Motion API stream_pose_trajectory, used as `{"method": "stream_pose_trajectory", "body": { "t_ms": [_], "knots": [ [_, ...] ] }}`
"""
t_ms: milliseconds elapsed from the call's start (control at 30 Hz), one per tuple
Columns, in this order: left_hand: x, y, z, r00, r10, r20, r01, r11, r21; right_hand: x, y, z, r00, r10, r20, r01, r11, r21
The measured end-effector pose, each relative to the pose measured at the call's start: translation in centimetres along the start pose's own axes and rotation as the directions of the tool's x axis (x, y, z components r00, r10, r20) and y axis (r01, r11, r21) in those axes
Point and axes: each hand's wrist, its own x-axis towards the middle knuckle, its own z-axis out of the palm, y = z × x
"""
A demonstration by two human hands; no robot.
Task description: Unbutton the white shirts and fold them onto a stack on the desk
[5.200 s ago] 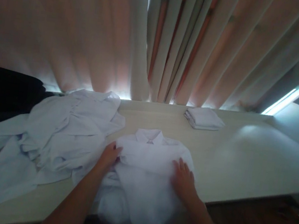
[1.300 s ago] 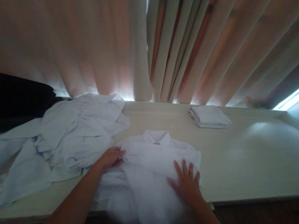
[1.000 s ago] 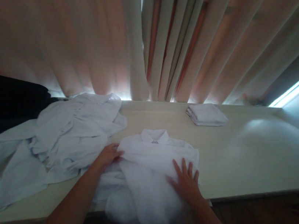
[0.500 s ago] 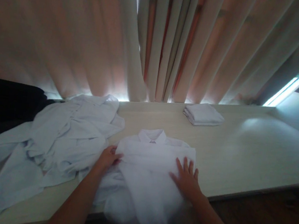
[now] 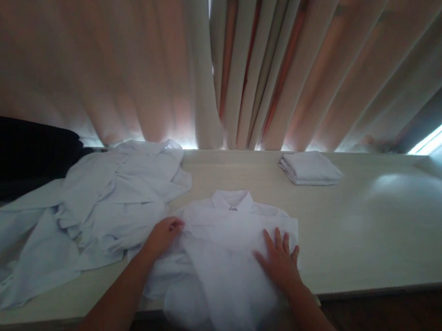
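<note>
Item: white collared cotton shirt (image 5: 232, 233), front-centre on the pale wooden desk (image 5: 359, 234), tail overhanging. My left hand (image 5: 162, 235) pinches its edge; right hand (image 5: 279, 258) flat, fingers (image 5: 276, 240) spread. I'd press evenly, keeping folds square.

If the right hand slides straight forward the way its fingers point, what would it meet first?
The right hand lies flat on the white collared shirt, fingers pointing away. It would probably cross the shirt's edge onto bare pale wooden table; the folded white cloth stack lies farther along, though depth is unclear.
</note>
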Motion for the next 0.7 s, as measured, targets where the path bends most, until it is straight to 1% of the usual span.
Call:
{"method": "stream_pose_trajectory", "body": {
  "t_ms": [133, 233, 400, 533, 633, 700],
  "knots": [
    [0.0, -0.3, 0.8, 0.997, 0.063, 0.039, -0.068, 0.987, 0.147, 0.2, 0.0, 0.2, 1.0, -0.007, 0.018, 0.007, 1.0, -0.014],
    [-0.1, -0.1, 1.2, 0.994, 0.075, 0.076, -0.09, 0.969, 0.229, 0.2, 0.0, 0.4, 1.0, -0.003, 0.018, 0.003, 1.0, -0.019],
    [-0.1, 0.3, 2.1, 0.993, 0.082, 0.083, -0.107, 0.927, 0.359, 0.3, 0.0, 0.5, 1.0, -0.003, 0.028, 0.004, 1.0, -0.015],
    [0.1, 0.0, 3.7, 0.989, 0.108, 0.098, -0.141, 0.877, 0.459, 0.2, -0.1, 0.4, 1.0, -0.005, 0.019, 0.005, 1.0, -0.014],
    [0.4, -0.5, 4.8, 0.981, 0.142, 0.133, -0.191, 0.828, 0.527, 0.2, -0.1, 0.4, 1.0, -0.004, 0.021, 0.005, 1.0, -0.021],
    [0.5, -0.8, 5.3, 0.972, 0.17, 0.163, -0.233, 0.79, 0.567, 0.2, -0.1, 0.3, 1.0, -0.005, 0.023, 0.006, 1.0, -0.025]
  ]
}}
